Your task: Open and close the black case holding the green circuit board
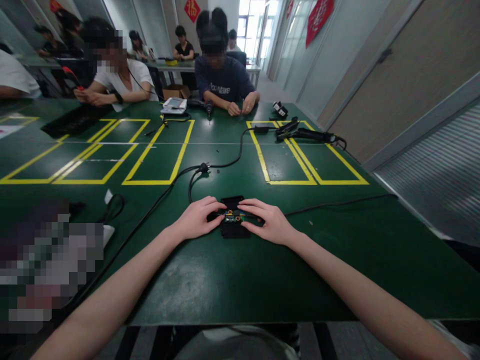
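Note:
A small black plastic case [233, 230] lies on the green table [225, 280] straight in front of me. Across it sits a narrow circuit board [232, 216] with green and orange parts. My left hand [197, 219] pinches the board's left end, its fingers curled onto the case. From the other side, my right hand [268, 222] grips the board's right end with thumb and fingertips. A black cable [210, 167] runs from the case area up the table.
Yellow tape rectangles [157, 150] mark the tabletop. Black tools and a cable [303, 132] lie at the far right. Other people sit across the table, one in a dark shirt [223, 82]. A blurred patch covers the near left. The table's near edge is close to my body.

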`<state>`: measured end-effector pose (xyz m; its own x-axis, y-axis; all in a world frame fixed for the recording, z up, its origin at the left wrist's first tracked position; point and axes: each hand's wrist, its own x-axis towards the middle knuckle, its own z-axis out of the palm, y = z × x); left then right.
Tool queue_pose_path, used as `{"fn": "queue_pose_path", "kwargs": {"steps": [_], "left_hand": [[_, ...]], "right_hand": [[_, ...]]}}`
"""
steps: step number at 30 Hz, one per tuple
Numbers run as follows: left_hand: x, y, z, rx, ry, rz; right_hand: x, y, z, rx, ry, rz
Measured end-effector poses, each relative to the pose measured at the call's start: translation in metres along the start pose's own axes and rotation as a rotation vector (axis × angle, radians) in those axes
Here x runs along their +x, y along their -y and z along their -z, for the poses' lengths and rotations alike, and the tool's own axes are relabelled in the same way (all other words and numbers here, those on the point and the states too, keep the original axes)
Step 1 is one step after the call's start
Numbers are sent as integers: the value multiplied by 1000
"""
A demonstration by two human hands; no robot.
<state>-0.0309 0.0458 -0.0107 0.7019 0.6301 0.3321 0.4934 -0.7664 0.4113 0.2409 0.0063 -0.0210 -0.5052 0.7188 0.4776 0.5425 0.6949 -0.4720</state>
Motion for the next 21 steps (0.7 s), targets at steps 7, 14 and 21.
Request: {"fn": "queue_pose_path", "kwargs": {"steps": [7,14,21], "left_hand": [[0,4,5,82,-35,-13],[-2,8,7,166,16,-4],[0,8,5,188,65,54]], "right_hand": [[0,-10,16,-117,31,-76],[0,-21,19,-229,144,-165],[0,-20,15,-245,115,-195]]}}
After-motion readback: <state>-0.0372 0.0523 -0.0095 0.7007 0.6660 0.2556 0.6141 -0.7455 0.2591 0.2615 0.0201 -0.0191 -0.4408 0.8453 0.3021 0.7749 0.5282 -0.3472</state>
